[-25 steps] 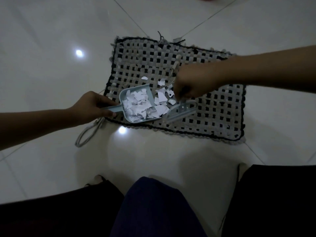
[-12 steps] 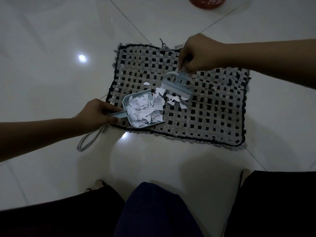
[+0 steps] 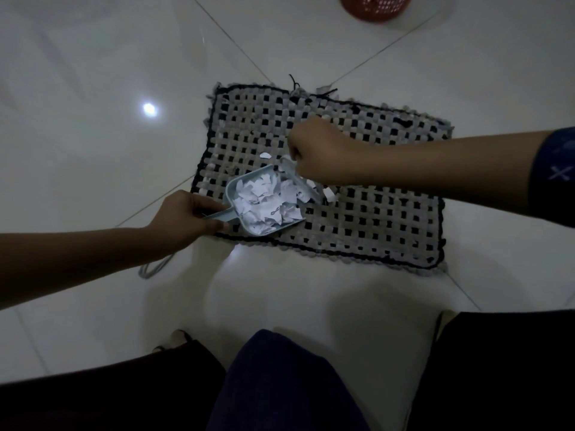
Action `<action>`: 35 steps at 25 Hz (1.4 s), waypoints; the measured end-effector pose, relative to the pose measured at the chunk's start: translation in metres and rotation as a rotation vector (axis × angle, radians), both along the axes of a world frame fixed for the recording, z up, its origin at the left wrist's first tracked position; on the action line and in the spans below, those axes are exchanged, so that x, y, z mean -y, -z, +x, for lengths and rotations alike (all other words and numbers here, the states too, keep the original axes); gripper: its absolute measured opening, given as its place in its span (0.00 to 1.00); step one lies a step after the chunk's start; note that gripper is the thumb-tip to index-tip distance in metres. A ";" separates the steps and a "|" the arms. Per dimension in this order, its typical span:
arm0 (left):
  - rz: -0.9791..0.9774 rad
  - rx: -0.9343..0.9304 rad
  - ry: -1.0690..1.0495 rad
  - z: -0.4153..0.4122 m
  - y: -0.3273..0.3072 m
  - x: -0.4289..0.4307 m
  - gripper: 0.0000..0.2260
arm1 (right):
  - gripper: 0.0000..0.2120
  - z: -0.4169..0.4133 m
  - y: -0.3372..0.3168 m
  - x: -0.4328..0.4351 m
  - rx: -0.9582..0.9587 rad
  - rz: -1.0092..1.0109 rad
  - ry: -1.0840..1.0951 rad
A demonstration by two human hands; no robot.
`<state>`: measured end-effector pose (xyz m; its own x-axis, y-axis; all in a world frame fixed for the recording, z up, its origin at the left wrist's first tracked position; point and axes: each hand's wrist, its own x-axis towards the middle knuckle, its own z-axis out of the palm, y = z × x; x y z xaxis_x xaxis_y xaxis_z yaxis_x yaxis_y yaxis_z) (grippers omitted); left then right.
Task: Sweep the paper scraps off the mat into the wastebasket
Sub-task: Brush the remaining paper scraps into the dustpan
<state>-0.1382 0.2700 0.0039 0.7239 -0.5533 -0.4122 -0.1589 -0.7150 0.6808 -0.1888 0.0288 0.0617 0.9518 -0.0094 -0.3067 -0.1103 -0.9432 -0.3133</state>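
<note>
Head view: a rectangular woven mat of grey and black checks (image 3: 357,213) lies on the glossy white tiled floor (image 3: 93,150), a little right of centre. At the mat's 8 o'clock corner rests a small pale blue plastic dustpan (image 3: 245,197), heaped with torn white paper scraps (image 3: 267,202). The left hand (image 3: 183,217) is closed around the dustpan's handle, coming in from 9 o'clock. The right hand (image 3: 314,150), reaching in from 3 o'clock, is closed on a pale blue hand brush (image 3: 300,180) whose head stands at the dustpan's open mouth. A few loose scraps lie on the mat just beside the brush. The red perforated plastic wastebasket (image 3: 376,7) stands at 12 o'clock, well apart from the mat, cut by the frame edge
</note>
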 end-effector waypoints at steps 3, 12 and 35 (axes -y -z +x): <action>-0.016 -0.005 0.011 -0.001 -0.002 0.000 0.14 | 0.08 0.008 -0.001 -0.002 -0.007 0.042 -0.002; 0.010 0.039 -0.013 0.012 0.006 -0.004 0.14 | 0.07 -0.010 0.002 0.034 -0.040 -0.186 0.009; 0.044 0.057 -0.005 0.013 0.004 -0.016 0.13 | 0.06 -0.024 0.013 0.010 -0.012 -0.130 0.021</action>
